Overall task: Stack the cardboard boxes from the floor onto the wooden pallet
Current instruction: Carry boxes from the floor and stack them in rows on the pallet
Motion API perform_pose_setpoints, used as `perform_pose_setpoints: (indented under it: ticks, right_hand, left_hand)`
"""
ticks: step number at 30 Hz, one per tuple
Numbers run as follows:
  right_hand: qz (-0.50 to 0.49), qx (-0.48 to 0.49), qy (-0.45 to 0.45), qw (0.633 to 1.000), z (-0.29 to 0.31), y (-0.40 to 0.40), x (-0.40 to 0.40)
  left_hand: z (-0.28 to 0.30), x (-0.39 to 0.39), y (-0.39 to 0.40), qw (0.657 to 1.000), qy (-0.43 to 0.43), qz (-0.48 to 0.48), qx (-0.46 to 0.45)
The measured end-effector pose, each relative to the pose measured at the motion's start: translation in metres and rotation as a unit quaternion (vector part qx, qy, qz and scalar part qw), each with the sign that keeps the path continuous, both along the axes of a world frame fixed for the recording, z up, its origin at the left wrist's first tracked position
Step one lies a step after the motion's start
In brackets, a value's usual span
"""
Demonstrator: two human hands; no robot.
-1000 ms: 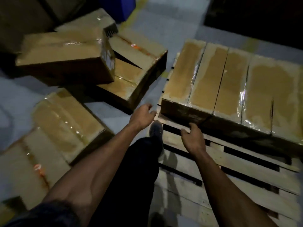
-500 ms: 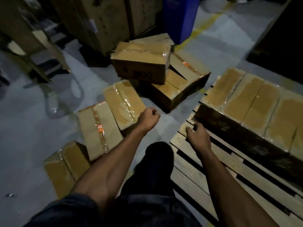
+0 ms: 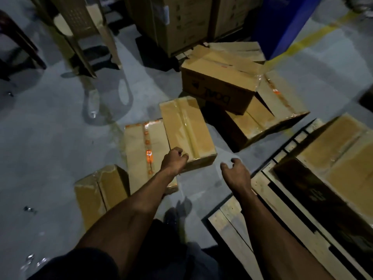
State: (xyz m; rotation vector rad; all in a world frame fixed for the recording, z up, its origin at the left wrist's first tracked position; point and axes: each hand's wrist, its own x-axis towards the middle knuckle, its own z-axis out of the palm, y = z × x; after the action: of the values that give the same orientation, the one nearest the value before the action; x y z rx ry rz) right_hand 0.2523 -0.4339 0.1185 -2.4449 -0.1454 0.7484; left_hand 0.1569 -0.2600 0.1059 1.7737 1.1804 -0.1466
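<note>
**Hands Over the Boxes on the Floor**

On the grey floor (image 3: 50, 128) lie many cardboard boxes. The left hand (image 3: 174, 161) is curled up loosely and sits at the near corner of a taped box (image 3: 186, 130). I cannot tell if it is holding that corner or just touching it. Just beside this box, on its left, lies a box with orange tape (image 3: 145, 150). A third, crumpled box (image 3: 99, 190) lies nearer the person, at the left.

The right hand (image 3: 235, 174) is spread open with bent fingers. It holds nothing and hangs over the floor, near the corner of the wooden pallet (image 3: 230, 221). A row of boxes on the pallet (image 3: 339, 150) already fills its far side.

Farther back, a printed box (image 3: 220, 83) leans on top of a flat, tilted box (image 3: 260, 120). A plastic chair (image 3: 80, 31) stands at the far left.
</note>
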Motion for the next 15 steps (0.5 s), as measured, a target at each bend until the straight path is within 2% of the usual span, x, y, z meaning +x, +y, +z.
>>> perform_pose_setpoints:
  ticks: [8, 12, 15]
  right_hand:
    - [0.016, -0.037, 0.034, 0.999, -0.024, 0.076, 0.059]
    - [0.024, -0.049, 0.065, 0.996, -0.065, 0.102, 0.098]
    - [0.031, -0.058, 0.089, 0.994, -0.124, 0.124, 0.131]
  left_hand:
    - [-0.037, 0.019, 0.077, 0.996, 0.033, 0.066, -0.051]
    - [-0.072, 0.038, 0.093, 0.987, 0.040, 0.126, -0.091]
    - [-0.124, 0.064, 0.106, 0.981, 0.063, 0.152, -0.100]
